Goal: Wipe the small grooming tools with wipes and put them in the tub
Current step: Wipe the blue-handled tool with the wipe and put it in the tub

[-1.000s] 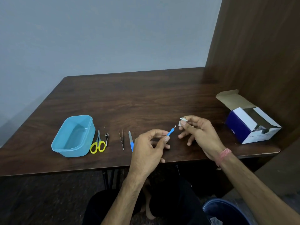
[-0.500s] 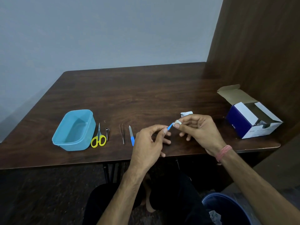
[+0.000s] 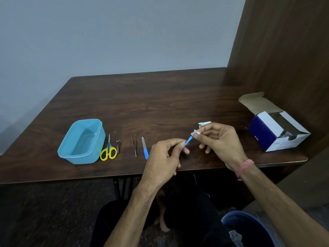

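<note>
wiping a small blue-handled tool (image 3: 189,140) with a white wipe (image 3: 195,133), held just above the near edge of a dark wooden table (image 3: 160,104).

nearest, the left hand (image 3: 163,157) pinches the tool's handle between thumb and fingertip, steadying it so the tip points up and right. the right hand (image 3: 219,139) has its thumb and fingers closed on the wipe, folded around that tip, apparently to rub it clean. further left lie tools likely waiting their turn: a blue-handled file (image 3: 145,147), tweezers (image 3: 134,145), a small clipper (image 3: 118,143), yellow-handled scissors (image 3: 108,152), then the blue tub (image 3: 71,155), nothing visible inside. far right, an open box (image 3: 277,132), perhaps the wipes' source.
</note>
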